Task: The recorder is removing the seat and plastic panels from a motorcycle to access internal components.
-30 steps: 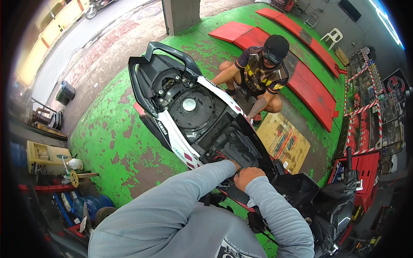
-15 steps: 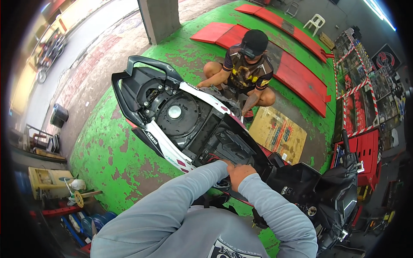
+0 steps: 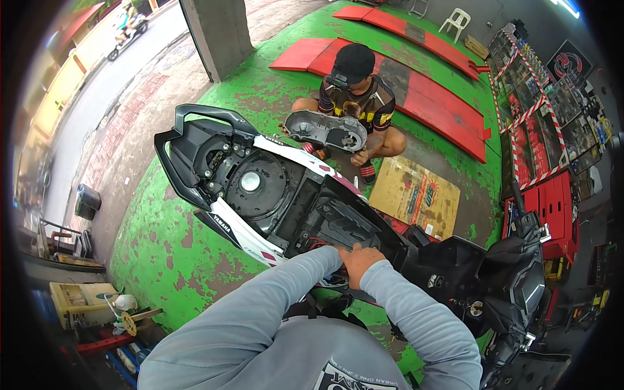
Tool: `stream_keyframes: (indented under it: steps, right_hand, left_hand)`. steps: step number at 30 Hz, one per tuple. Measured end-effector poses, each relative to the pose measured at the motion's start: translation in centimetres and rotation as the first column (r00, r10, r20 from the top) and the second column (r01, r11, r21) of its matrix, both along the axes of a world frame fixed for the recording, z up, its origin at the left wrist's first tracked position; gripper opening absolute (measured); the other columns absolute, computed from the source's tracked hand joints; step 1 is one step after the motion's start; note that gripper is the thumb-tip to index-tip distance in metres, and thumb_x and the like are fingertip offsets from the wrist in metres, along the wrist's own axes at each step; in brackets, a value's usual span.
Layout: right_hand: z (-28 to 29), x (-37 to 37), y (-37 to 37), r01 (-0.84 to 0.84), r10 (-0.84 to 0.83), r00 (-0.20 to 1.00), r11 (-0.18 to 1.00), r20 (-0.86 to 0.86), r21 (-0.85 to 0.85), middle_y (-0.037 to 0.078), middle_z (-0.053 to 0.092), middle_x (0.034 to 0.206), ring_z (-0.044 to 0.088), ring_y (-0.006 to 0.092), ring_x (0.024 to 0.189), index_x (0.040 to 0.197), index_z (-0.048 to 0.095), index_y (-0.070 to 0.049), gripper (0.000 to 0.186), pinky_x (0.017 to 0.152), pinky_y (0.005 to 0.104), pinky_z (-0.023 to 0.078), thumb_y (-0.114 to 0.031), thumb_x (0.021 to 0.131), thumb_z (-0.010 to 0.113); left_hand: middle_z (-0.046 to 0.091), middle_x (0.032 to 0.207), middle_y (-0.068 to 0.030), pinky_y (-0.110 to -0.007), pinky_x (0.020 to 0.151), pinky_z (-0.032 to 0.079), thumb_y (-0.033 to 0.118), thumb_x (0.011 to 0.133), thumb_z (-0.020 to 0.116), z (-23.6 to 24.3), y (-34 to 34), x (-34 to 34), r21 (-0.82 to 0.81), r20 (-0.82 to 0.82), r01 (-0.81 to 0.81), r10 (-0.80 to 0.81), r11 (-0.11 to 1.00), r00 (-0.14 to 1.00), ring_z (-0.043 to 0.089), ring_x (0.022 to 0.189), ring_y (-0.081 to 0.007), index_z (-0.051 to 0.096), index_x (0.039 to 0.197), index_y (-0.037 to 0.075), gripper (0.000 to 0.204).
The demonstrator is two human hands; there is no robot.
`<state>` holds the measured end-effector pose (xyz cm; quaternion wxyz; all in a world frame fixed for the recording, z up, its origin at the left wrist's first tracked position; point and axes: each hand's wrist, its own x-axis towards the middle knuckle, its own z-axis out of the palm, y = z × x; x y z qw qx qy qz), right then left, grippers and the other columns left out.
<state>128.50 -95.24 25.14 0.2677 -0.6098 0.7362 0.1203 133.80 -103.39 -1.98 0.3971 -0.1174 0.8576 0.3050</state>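
A scooter [image 3: 260, 195] with its seat off stands on the green floor, its black under-seat compartment exposed. My right hand [image 3: 359, 259] rests at the near edge of that compartment, fingers curled over the black inner panel [image 3: 338, 224]. My left hand [image 3: 336, 259] lies right beside it, almost wholly hidden by my grey sleeve, so its grip does not show. Across the scooter a person squats, holding a grey engine cover [image 3: 325, 130] in both hands.
A flat cardboard sheet [image 3: 416, 195] lies beside the squatting person. Red ramps [image 3: 442, 104] run behind them, a concrete pillar [image 3: 218, 36] stands at the back, and red tool racks [image 3: 552, 208] line the right. A yellow machine [image 3: 81, 302] sits at the lower left.
The view has shifted, so the scooter sits lower and more central. The squatting person has pulled back from the scooter and now holds the grey engine cover. My hands stay at the same spot.
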Motion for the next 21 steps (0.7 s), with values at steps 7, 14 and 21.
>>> stream_keyframes:
  steps: [7, 14, 21]
  right_hand:
    - [-1.7, -0.6, -0.5, 0.140, -0.146, 0.989, 0.959, 0.007, 0.248, 0.026, 0.060, 0.118, 0.066, 0.0384, 0.101, 0.124, 0.057, -0.005, 0.049, 0.088, 0.0425, 0.053, -0.025, 0.080, 0.069]
    - [0.8, -0.4, 0.0, 0.154, -0.153, 0.988, 0.986, -0.021, 0.058, 0.021, 0.067, 0.111, 0.067, 0.0351, 0.101, 0.119, 0.063, -0.007, 0.040, 0.087, 0.0424, 0.054, -0.026, 0.084, 0.063]
    - [-0.3, -1.1, 0.4, 0.065, -0.068, 0.998, 0.982, 0.008, 0.180, 0.023, 0.063, 0.113, 0.066, 0.0367, 0.102, 0.122, 0.056, -0.005, 0.049, 0.086, 0.0431, 0.054, -0.029, 0.082, 0.067]
  left_hand:
    - [0.070, 0.111, -0.0131, -0.044, 0.087, 0.051, 0.023, 0.078, 0.068, 0.2, 0.4, -1.8, 0.008, 0.006, 0.055, -0.055, 0.998, 0.998, 0.066, 0.101, -0.0337, 0.072, 0.108, 0.012, 0.033]
    - [0.070, 0.110, -0.0131, -0.044, 0.086, 0.051, 0.023, 0.077, 0.069, -0.4, -0.4, -0.4, 0.021, 0.013, 0.098, -0.098, 0.995, 0.995, 0.066, 0.101, -0.0336, 0.073, 0.108, 0.012, 0.032]
    - [0.070, 0.110, -0.0131, -0.044, 0.086, 0.051, 0.023, 0.077, 0.069, -0.4, 0.5, -1.1, 0.039, 0.014, 0.144, -0.145, 0.989, 0.989, 0.066, 0.101, -0.0335, 0.073, 0.107, 0.013, 0.032]
